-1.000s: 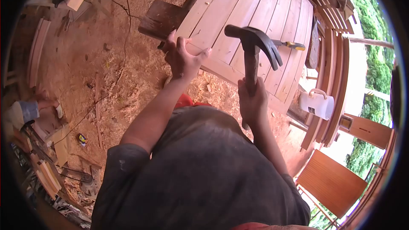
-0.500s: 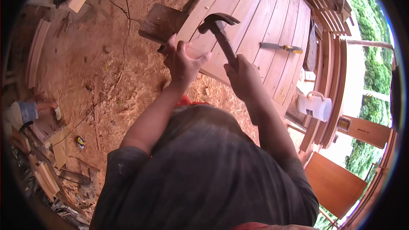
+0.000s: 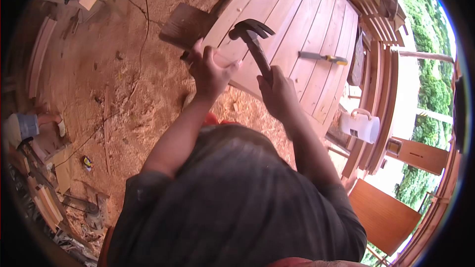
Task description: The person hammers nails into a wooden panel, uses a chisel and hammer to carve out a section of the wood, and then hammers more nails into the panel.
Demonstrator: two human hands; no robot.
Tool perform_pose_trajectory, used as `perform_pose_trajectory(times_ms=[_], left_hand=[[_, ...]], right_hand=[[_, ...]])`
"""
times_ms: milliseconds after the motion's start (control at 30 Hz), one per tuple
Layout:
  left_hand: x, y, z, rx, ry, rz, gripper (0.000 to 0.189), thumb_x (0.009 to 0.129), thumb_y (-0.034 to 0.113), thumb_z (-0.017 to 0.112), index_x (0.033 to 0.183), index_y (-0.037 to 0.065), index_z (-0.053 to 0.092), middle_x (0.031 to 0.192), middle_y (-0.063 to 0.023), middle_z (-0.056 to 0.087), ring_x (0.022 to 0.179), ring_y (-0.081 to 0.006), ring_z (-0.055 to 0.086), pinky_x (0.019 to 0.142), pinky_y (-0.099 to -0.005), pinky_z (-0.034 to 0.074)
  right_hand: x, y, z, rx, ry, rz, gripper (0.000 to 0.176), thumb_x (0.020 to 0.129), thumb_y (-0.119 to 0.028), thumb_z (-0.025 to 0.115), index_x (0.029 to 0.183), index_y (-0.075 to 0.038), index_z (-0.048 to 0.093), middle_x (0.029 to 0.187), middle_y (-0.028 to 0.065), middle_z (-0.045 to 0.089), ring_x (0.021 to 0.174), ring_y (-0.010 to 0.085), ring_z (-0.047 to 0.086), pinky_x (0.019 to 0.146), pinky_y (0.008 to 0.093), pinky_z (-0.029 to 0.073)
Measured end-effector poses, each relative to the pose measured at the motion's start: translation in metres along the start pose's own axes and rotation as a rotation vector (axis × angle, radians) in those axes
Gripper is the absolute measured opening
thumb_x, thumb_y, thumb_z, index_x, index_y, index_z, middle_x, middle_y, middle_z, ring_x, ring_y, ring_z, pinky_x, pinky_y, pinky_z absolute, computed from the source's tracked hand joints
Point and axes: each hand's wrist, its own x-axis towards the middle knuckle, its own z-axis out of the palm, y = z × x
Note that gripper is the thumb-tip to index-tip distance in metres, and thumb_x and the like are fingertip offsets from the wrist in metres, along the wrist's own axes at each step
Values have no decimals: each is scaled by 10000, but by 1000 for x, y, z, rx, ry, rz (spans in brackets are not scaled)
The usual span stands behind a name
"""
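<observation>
My right hand (image 3: 280, 94) is closed round the handle of a claw hammer (image 3: 254, 44). The hammer's dark head is raised over the near end of a slatted wooden panel (image 3: 292, 20), claw pointing right. At the panel's near left corner, my left hand (image 3: 213, 71) grips the edge, thumb on one side and fingers on the other. Whether it also pinches something small there is hidden. A chisel (image 3: 321, 58) with a yellow and black handle lies across the slats, to the right of the hammer.
Dark wooden boards (image 3: 185, 24) jut out left of the panel. A white plastic jug (image 3: 360, 126) stands to the right, near stacked timber (image 3: 383, 89). Wood shavings and a cable (image 3: 147, 15) cover the floor at left. Another person's leg (image 3: 49, 120) shows at the far left.
The view has shifted slightly, so the panel, chisel and jug appear a little further left. Both hands keep their holds, and the hammer remains raised at nearly the same spot.
</observation>
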Motion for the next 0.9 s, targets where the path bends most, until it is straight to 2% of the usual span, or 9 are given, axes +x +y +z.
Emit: perform_pose_trajectory(times_ms=[100, 267, 333, 400, 500, 600, 700, 767, 900], left_hand=[[4, -5, 6, -13, 54, 34, 667, 658, 431, 981, 1073, 66, 609, 1474, -216, 469, 1315, -433, 472, 1076, -574, 422], [8, -4, 8, -7, 89, 56, 660, 650, 387, 981, 1076, 86, 578, 1462, -208, 472, 1285, -422, 485, 1059, -576, 424], [8, -4, 10, -10, 95, 45, 656, 649, 378, 981, 1080, 87, 580, 1467, -208, 468, 1291, -420, 476, 1059, -574, 422], [7, -4, 11, 3, 95, 36, 658, 646, 374, 982, 1084, 87, 582, 1471, -207, 465, 1293, -419, 473, 1059, -574, 423], [4, -3, 8, 20, 96, 50, 667, 642, 377, 985, 1091, 85, 587, 1468, -206, 466, 1293, -419, 474, 1059, -572, 426], [17, -4, 10, 22, 134, 88, 682, 651, 379, 982, 1118, 76, 589, 1455, -208, 478, 1286, -418, 481, 1066, -563, 425], [6, -2, 7, 36, 97, 41, 735, 675, 363, 972, 1207, 60, 564, 1436, -217, 492, 1275, -418, 491, 1079, -552, 418], [9, -12, 13, -49, 112, 44, 795, 692, 343, 963, 1291, 50, 532, 1419, -225, 501, 1273, -416, 493, 1086, -547, 413], [14, -4, 7, -108, 169, -15, 913, 695, 303, 962, 1408, 40, 454, 1382, -230, 508, 1271, -418, 498, 1090, -547, 407]], right_hand=[[-11, -27, -19, 162, 284, -158, 269, 1019, -234, 695, 1074, -9, 559, 776, 248, 704, 713, 472, 705, 631, 527, 517], [-36, -29, -57, 336, 565, -462, 133, 1042, -90, 646, 1117, -17, 564, 722, 40, 593, 607, 93, 574, 544, 254, 471], [-44, -39, -48, 557, 500, -438, 121, 1049, -97, 638, 1081, -32, 541, 704, 31, 578, 627, 99, 588, 562, 268, 481], [-31, -10, -26, 115, 465, -476, 160, 1052, -135, 642, 1087, -20, 536, 708, 79, 616, 644, 157, 629, 581, 326, 497], [2, 12, 10, -47, 44, -101, 186, 1028, -159, 644, 1097, -15, 551, 807, 279, 696, 711, 518, 670, 670, 553, 532], [1, -6, 5, 98, 109, -48, 222, 1033, -177, 650, 1084, 2, 530, 784, 298, 683, 753, 549, 662, 663, 560, 513], [-29, -45, -29, 328, 358, -136, 137, 1057, -140, 639, 1015, -30, 569, 732, 77, 649, 600, 177, 629, 533, 337, 487], [-33, -34, -33, 561, 556, -474, 71, 1056, -84, 622, 1031, -38, 573, 724, 13, 596, 556, 100, 552, 508, 251, 457], [-11, 7, 2, -10, 393, -461, 139, 1050, -105, 619, 1050, 10, 541, 725, 123, 627, 617, 240, 606, 581, 403, 503]])
